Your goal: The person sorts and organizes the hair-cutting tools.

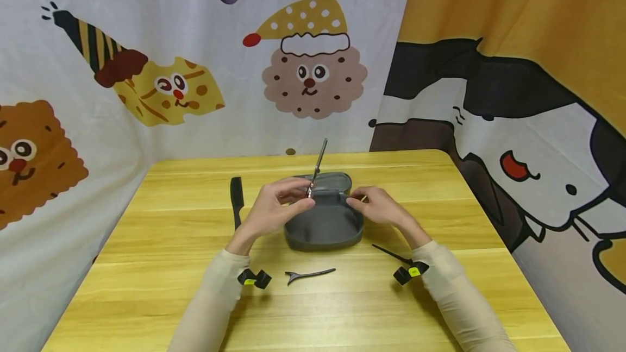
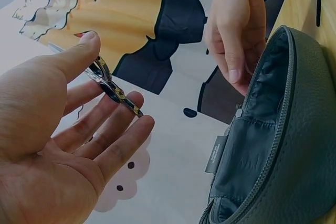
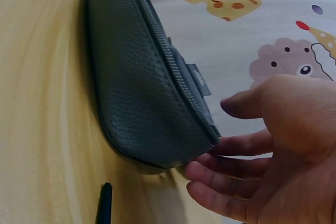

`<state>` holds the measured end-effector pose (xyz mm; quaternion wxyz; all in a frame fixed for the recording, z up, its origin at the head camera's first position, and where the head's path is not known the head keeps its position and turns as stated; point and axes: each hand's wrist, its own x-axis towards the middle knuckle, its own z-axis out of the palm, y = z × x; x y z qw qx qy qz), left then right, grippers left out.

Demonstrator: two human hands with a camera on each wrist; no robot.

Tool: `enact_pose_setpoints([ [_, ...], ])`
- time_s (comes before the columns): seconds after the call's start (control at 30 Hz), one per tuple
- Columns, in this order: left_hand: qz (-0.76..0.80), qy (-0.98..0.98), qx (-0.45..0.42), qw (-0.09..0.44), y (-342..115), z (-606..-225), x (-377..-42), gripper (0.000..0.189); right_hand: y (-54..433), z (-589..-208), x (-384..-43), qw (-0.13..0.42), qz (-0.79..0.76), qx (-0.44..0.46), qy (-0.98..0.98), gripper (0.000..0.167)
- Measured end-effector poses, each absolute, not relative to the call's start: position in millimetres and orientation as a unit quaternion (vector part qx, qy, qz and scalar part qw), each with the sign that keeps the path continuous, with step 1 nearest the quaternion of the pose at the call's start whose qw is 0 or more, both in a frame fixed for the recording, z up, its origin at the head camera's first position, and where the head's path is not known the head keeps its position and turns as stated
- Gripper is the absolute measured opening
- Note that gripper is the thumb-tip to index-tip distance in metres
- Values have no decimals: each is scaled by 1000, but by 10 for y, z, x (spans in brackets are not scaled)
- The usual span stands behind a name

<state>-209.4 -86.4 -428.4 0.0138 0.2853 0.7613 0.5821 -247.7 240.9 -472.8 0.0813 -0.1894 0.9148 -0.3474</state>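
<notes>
My left hand (image 1: 276,208) holds a pair of slim metal scissors (image 1: 320,157) by the handles, above the back left rim of a grey zip case (image 1: 323,242). The blades point upward and away. Thumb and fingertips meet the finger loops (image 2: 113,90) in the left wrist view. The case stands unzipped, its lid (image 1: 337,181) folded back and its dark lining showing. At the case's back right corner is my right hand (image 1: 379,206). In the right wrist view its fingers (image 3: 231,166) lie loosely against the case's end, with the thumb apart from it.
A black comb (image 1: 237,194) lies left of the case, partly behind the left hand. In front of the case lies a dark hair clip (image 1: 310,274). Another thin dark clip (image 1: 391,254) lies by the right wrist. A printed curtain (image 1: 195,140) hangs behind the wooden table (image 1: 146,287).
</notes>
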Motion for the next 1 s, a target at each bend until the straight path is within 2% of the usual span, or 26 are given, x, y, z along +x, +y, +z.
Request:
enact_pose_setpoints([
  [0.43, 573, 771, 278, 0, -912, -4292, -2109, 45, 2384, -4786, -2491, 56, -322, -200, 924, 20],
  [1.0, 476, 841, 256, -26, -1067, -4329, -2170, 44, 2377, -4798, -2485, 48, -322, -203, 924, 20],
])
